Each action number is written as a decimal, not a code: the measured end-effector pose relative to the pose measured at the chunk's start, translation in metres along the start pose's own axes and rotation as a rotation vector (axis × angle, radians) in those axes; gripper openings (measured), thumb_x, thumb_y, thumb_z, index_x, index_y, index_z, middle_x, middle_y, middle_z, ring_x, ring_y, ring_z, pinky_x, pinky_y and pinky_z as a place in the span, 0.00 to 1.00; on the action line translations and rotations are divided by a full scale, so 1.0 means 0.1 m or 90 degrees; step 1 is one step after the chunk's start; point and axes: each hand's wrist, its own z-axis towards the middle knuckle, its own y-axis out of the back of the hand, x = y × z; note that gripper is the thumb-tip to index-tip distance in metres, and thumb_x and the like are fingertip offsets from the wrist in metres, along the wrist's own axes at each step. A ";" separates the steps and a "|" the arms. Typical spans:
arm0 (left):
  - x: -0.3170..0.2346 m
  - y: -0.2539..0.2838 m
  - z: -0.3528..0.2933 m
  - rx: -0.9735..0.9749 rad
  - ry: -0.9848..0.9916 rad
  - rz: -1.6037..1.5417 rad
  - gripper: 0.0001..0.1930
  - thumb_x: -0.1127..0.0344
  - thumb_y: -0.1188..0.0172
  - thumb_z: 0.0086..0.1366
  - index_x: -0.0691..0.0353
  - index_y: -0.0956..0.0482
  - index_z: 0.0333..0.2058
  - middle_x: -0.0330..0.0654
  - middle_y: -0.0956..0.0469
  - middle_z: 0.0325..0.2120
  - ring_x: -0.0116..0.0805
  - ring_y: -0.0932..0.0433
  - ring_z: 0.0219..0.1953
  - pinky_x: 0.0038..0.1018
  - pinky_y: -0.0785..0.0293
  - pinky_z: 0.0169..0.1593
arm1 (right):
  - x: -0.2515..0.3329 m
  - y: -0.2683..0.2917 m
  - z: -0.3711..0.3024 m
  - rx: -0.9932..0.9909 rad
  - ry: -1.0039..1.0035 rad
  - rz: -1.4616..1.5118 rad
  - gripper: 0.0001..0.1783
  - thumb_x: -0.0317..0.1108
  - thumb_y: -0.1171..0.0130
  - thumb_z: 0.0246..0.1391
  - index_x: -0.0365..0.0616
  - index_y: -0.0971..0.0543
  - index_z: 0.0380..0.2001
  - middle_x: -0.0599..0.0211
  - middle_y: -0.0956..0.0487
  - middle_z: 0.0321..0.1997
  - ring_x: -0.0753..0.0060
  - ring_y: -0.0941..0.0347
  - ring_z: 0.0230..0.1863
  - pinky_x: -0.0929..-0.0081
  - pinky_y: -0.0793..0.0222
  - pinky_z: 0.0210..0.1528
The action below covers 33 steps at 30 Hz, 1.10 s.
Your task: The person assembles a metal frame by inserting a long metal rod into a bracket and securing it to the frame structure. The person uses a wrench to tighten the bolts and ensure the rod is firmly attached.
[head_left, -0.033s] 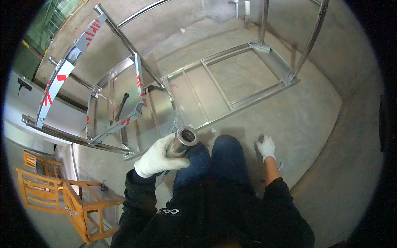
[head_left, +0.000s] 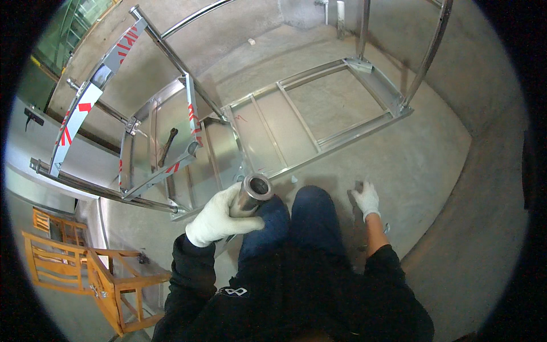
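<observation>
My left hand [head_left: 219,219], in a white glove, is wrapped around a short metal tube [head_left: 250,195] whose round hollow end faces up. The tube is above my left knee, beside the near edge of a metal frame [head_left: 316,151] lying on the floor. To the right of my knees, my gloved right hand [head_left: 367,200] reaches down over the concrete floor with its fingers loosely apart. A small dark patch shows by its fingertips; whether it is shadow or an object is unclear. A dark wrench [head_left: 167,147] rests on the left part of the metalwork.
Upright steel tubes [head_left: 427,60] rise from the frame's right end. Bent rails with red-marked wrapping [head_left: 80,114] stand at the left. Wooden chairs [head_left: 102,285] are at the lower left. Concrete walls [head_left: 484,74] enclose the far and right sides.
My right hand has shifted very slightly away from me. The left hand keeps its hold on the metal tube, almost unmoved.
</observation>
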 end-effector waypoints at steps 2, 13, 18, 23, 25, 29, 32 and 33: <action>-0.02 -0.10 0.02 -0.076 -0.031 0.136 0.26 0.63 0.29 0.52 0.63 0.27 0.48 0.45 0.20 0.33 0.40 0.19 0.35 0.31 0.24 0.42 | 0.53 0.46 0.03 0.055 0.050 0.132 0.30 0.43 0.32 0.47 0.42 0.25 0.53 0.50 0.23 0.53 0.49 0.25 0.53 0.58 0.29 0.56; 0.55 -0.50 0.19 -0.056 -0.161 0.618 0.16 0.61 0.33 0.47 0.58 0.29 0.31 0.49 0.25 0.24 0.50 0.20 0.27 0.41 0.25 0.30 | 2.30 1.29 -0.53 0.762 0.340 0.362 0.31 0.39 0.29 0.44 0.35 0.25 0.50 0.60 0.20 0.39 0.72 0.21 0.36 0.75 0.22 0.37; 0.79 -0.55 0.13 0.016 -0.198 0.747 0.10 0.67 0.37 0.50 0.57 0.29 0.30 0.46 0.25 0.22 0.47 0.21 0.24 0.39 0.26 0.26 | 2.31 0.80 -0.65 0.964 0.243 0.234 0.23 0.43 0.29 0.44 0.38 0.22 0.38 0.68 0.21 0.29 0.76 0.24 0.26 0.78 0.27 0.25; 0.94 -0.58 0.08 0.079 -0.125 0.795 0.07 0.69 0.40 0.53 0.56 0.28 0.31 0.44 0.23 0.22 0.43 0.19 0.25 0.39 0.25 0.27 | 2.44 0.54 -0.76 0.792 0.430 0.070 0.23 0.36 0.31 0.39 0.38 0.23 0.40 0.59 0.20 0.31 0.63 0.21 0.31 0.67 0.25 0.33; 0.98 -0.57 0.08 0.098 -0.106 0.766 0.08 0.69 0.40 0.53 0.57 0.28 0.32 0.44 0.23 0.22 0.45 0.19 0.26 0.40 0.25 0.28 | 2.40 0.46 -0.87 0.663 0.493 0.046 0.20 0.34 0.34 0.38 0.37 0.22 0.37 0.51 0.19 0.33 0.53 0.20 0.36 0.61 0.24 0.40; 1.03 -0.54 0.09 0.145 -0.012 0.686 0.10 0.69 0.38 0.51 0.59 0.27 0.33 0.46 0.21 0.23 0.49 0.18 0.31 0.42 0.24 0.32 | 2.46 0.47 -1.00 0.532 0.489 -0.019 0.14 0.33 0.38 0.40 0.41 0.24 0.33 0.48 0.20 0.33 0.45 0.22 0.41 0.54 0.27 0.45; 1.04 -0.54 0.13 0.181 0.073 0.646 0.13 0.67 0.36 0.50 0.60 0.26 0.35 0.48 0.20 0.25 0.52 0.18 0.33 0.44 0.24 0.35 | 2.37 0.29 -1.02 0.407 0.563 -0.029 0.12 0.31 0.38 0.41 0.42 0.25 0.32 0.51 0.20 0.32 0.45 0.22 0.39 0.52 0.27 0.41; 1.05 -0.54 0.14 0.189 0.094 0.634 0.14 0.66 0.36 0.49 0.60 0.26 0.36 0.48 0.20 0.25 0.52 0.18 0.34 0.44 0.24 0.36 | 2.35 0.25 -1.00 0.372 0.595 -0.026 0.12 0.31 0.38 0.41 0.43 0.25 0.32 0.52 0.20 0.31 0.46 0.21 0.38 0.52 0.27 0.40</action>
